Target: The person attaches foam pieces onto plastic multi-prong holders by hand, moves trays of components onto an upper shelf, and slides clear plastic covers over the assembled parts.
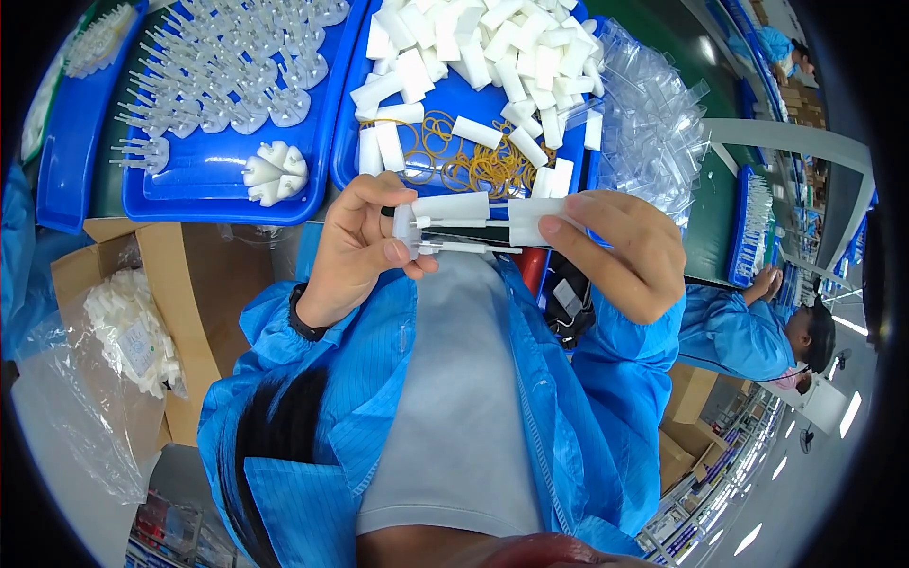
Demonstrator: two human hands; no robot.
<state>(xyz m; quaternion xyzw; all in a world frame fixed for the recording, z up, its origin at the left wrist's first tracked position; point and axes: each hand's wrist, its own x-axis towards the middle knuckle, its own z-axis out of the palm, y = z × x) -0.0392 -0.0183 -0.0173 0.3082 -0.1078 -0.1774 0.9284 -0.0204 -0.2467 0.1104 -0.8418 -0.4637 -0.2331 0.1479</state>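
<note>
Fingers of my left hand (355, 237) pinch the base of a white pronged plastic part (403, 229), its thin prongs pointing right. One white foam block (454, 205) lies along the upper prongs, close to the base. Another white foam block (526, 223) is in the grip of my right hand (630, 248), at the prongs' far ends. Whether the prong tips touch that second block or go into it, I cannot tell. Both hands are raised in front of my chest, on the near side of the trays.
A blue tray (352, 156) carries many foam blocks and yellow rubber bands (492, 170). Left of it, another blue tray (222, 210) holds rows of pronged parts. Clear plastic pieces (653, 133) are heaped on the right. A cardboard box (180, 322) stands at left; a co-worker (739, 327) sits at right.
</note>
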